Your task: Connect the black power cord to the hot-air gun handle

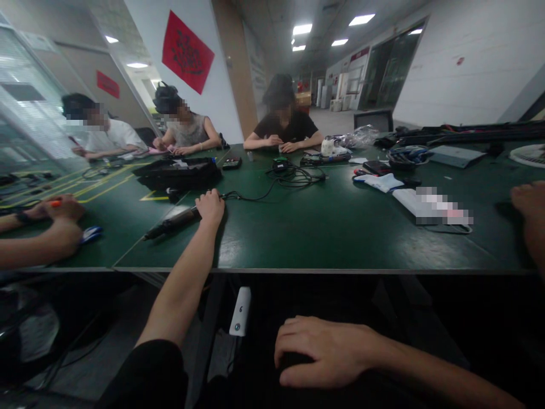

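Observation:
My left hand [210,207] reaches onto the green table [298,238] and is closed round the rear end of a dark electric screwdriver [172,222], which lies with its tip toward the left. From behind that hand a black cable [259,196] runs right to a coil. Below the table edge, my right hand [319,351] rests over my dark lap, fingers bent but spread from the thumb, with nothing visible in it. A white device marked 6 [240,311] is between my arms, under the edge.
A black tray [179,173] stands beyond the screwdriver. Gloves [378,182] and a white packet [413,201] lie at the right. Three people sit across the table; another person's hands [63,218] are at the left, and a hand [529,201] at the right edge.

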Available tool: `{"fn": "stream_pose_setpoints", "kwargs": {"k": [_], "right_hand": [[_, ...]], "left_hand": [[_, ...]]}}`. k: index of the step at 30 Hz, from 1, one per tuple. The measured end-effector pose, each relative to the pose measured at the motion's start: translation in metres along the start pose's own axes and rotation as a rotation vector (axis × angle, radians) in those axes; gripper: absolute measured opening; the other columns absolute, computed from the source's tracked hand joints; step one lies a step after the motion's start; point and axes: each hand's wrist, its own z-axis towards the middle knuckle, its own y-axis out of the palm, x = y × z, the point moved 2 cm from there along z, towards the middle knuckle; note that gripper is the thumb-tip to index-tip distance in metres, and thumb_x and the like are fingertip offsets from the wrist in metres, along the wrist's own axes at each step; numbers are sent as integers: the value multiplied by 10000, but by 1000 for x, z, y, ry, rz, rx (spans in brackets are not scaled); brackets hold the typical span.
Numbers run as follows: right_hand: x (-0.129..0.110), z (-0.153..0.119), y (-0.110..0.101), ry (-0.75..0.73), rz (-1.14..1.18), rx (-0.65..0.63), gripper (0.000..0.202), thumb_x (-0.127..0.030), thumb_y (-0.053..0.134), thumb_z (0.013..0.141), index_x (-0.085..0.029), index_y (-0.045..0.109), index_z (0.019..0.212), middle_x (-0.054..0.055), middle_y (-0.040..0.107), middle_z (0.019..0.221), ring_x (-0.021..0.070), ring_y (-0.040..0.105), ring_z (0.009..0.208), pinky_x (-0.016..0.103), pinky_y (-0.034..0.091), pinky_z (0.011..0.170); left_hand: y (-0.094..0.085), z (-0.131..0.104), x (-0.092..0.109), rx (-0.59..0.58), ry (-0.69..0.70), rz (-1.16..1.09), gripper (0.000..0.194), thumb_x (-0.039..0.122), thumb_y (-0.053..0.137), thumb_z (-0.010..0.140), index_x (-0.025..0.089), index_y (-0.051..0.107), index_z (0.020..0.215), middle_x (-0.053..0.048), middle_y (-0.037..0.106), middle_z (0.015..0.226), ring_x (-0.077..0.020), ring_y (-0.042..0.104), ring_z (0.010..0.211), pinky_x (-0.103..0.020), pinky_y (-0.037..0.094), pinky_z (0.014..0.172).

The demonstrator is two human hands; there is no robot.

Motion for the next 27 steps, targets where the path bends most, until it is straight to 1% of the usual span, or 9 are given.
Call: {"fn": "stream_pose_setpoints", "kwargs": {"k": [5, 9, 11, 13, 15, 17, 21, 24, 27], "right_hand": [[-1, -14, -2, 41, -58, 78, 305, -452, 547, 1062, -185, 685, 1116, 76, 715, 1084, 202, 663, 1028, 314, 493, 926], [-6, -16, -4, -13, -52, 89, 315, -435, 538, 1067, -175, 687, 970, 49, 687, 899, 166, 637, 829, 272, 484, 771], [-8, -11, -4, -66, -14, 100, 290, -415, 548, 1061, -171, 702, 1029, 61, 710, 946, 173, 660, 884, 274, 502, 814], [-9, -6, -2, -103, 11, 102, 277, -392, 581, 1044, -169, 707, 1149, 83, 739, 1076, 194, 675, 1031, 297, 507, 937], [-9, -1, 0, -112, 16, 70, 292, -369, 596, 1034, -169, 709, 1214, 94, 745, 1177, 208, 666, 1140, 320, 481, 1040], [-9, 2, 1, -102, 19, 33, 286, -346, 581, 1038, -171, 719, 1218, 94, 749, 1206, 209, 666, 1170, 325, 470, 1072], [-8, 1, -1, -51, -11, 39, 254, -335, 573, 1032, -179, 707, 1181, 82, 751, 1148, 206, 684, 1106, 328, 490, 1025], [-7, -2, -3, -22, -62, 40, 227, -349, 567, 1030, -174, 699, 1088, 72, 744, 1031, 195, 689, 974, 306, 508, 909], [-6, -4, -4, -21, -81, 59, 235, -363, 571, 1021, -169, 695, 978, 58, 719, 905, 185, 666, 866, 294, 503, 824]], "left_hand": [[-2, 0, 1, -1, -10, -5, 325, 285, 445, 955, 175, 633, 1196, -175, 679, 1238, -357, 591, 1179, -496, 395, 1028], [-2, -1, 2, -4, -13, 7, 322, 270, 443, 947, 171, 634, 1186, -160, 682, 1230, -345, 590, 1176, -490, 399, 1030], [-2, -2, 4, 25, -29, 20, 329, 287, 452, 946, 165, 634, 1191, -163, 676, 1243, -356, 571, 1205, -513, 382, 1057], [-1, -4, 4, 55, -77, 38, 366, 324, 470, 942, 148, 628, 1222, -186, 657, 1282, -386, 535, 1255, -576, 337, 1099], [1, -4, 3, 47, -128, 44, 428, 363, 483, 938, 124, 616, 1267, -222, 632, 1320, -419, 501, 1292, -646, 290, 1116], [2, -4, 2, 9, -152, 34, 477, 399, 494, 931, 109, 611, 1291, -247, 620, 1334, -440, 493, 1299, -681, 280, 1109], [0, -2, -3, -44, -157, 0, 507, 454, 510, 913, 115, 632, 1270, -244, 626, 1330, -441, 520, 1275, -657, 325, 1090], [-4, -1, -8, -67, -189, -16, 542, 518, 515, 905, 122, 635, 1256, -241, 633, 1326, -437, 533, 1259, -633, 349, 1076], [-6, -2, -15, -87, -206, -7, 622, 610, 523, 893, 125, 625, 1268, -255, 622, 1345, -459, 519, 1267, -651, 334, 1077]]}}
